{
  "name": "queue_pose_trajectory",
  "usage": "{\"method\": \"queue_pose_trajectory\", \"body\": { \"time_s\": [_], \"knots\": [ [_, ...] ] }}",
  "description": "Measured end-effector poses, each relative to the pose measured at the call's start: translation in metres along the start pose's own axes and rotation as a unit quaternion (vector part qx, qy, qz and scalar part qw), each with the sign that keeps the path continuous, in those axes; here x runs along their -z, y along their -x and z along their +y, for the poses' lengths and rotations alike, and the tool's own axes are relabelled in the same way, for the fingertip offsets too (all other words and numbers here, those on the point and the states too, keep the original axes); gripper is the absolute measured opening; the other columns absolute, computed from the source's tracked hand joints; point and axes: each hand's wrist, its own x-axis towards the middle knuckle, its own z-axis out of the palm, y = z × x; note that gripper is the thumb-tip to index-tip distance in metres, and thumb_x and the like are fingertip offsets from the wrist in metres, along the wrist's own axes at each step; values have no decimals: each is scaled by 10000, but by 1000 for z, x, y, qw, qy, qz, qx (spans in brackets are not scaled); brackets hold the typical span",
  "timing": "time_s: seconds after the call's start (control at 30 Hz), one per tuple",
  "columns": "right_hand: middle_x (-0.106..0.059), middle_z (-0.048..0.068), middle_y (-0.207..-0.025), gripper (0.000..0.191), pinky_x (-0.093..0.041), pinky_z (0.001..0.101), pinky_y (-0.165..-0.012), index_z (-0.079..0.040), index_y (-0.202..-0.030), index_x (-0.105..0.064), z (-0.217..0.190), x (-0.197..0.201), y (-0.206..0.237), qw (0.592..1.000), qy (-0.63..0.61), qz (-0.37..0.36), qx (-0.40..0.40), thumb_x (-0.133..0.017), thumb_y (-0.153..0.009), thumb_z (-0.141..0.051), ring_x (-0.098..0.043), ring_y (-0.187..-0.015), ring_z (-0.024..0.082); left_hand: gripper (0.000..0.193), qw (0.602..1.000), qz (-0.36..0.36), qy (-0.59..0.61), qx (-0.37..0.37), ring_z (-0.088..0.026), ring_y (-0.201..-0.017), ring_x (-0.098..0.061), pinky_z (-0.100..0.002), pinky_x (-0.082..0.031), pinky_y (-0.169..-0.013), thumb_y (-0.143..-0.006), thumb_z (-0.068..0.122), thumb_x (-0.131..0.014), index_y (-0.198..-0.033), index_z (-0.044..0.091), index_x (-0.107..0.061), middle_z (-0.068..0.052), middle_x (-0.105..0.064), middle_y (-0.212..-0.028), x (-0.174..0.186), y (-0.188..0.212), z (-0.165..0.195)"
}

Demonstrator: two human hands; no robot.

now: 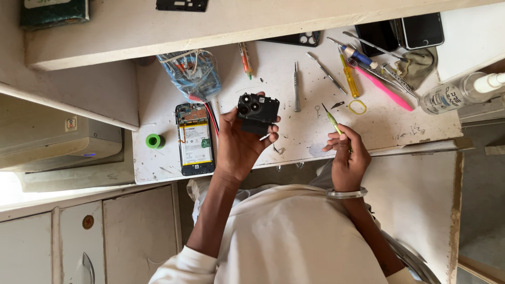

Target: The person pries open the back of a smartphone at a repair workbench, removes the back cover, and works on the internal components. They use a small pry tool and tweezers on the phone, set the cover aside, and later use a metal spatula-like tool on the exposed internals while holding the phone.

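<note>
Left hand (239, 144) is up off the white counter (294, 137), its grip clamped around a black phone camera-housing piece (256, 112), thumb on one edge, fingers wrapped round the other. The piece is held flat-on to the head camera, round lens openings toward its upper left corner, its long side running roughly across the picture and tipped a little.

Right hand (347, 158) sits low at the counter's near edge, grip pinched shut on a slim green-tipped tool (333, 121). That tool's long axis runs up and to the left, its fine tip aimed toward the bare patch of counter between the two hands. So the black piece lies to the left of the tool tip and slightly above it, near but clearly apart, no contact.

Beside the left wrist, flat on the counter, lies an opened smartphone (194, 138), battery showing, long axis running away from the person. A green tape roll (154, 141) stands just left of it. Screwdrivers (296, 87) and tweezers are spread well beyond the tool.
</note>
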Motion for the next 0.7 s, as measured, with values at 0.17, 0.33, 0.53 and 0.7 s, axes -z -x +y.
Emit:
{"method": "queue_pose_trajectory", "body": {
  "time_s": [0.17, 0.33, 0.53, 0.7],
  "knots": [
    [-678, 165, -1007, 227, -643, 341, -735, 55, -1289, -607, 0, -2, 0, 1000, 4, -2, 10, -474, -1129, -37, -657, -822, 160, 456, 996, 69, -20, -54, -298, -911, -675, -430, -564, -848, -1049, 297, -426, -1349, -27, -540, -202, -685, -1135, 11, -1, -7],
    [-693, 168, -1033, 240, -637, 334, -742, 44, -1320, -606, -4, -3, 1, 1000, 4, -6, 10, -483, -1130, -36, -660, -836, 153, 337, 967, 127, -145, -168, -237, -903, -712, -380, -600, -846, -1034, 234, -611, -1221, -47, -624, -163, -701, -1060, 6, 3, 1],
    [-726, 136, -1084, 281, -630, 309, -750, 2, -1365, -628, -6, -3, -4, 998, 43, 17, 30, -555, -1097, -39, -691, -887, 142, 354, 775, 206, -434, -409, -91, -772, -685, -241, -556, -707, -1036, 175, -706, -1315, -36, -657, -58, -757, -888, -43, 18, 76],
    [-745, 160, -1137, 278, -574, 347, -830, -21, -1342, -675, 4, -1, -23, 966, 203, 52, 151, -647, -1066, -5, -730, -991, 212, 285, 691, 125, -533, -471, -100, -670, -639, -230, -494, -500, -1085, 68, -678, -1308, -104, -631, -93, -713, -933, -87, -7, 151]
  ]
}}
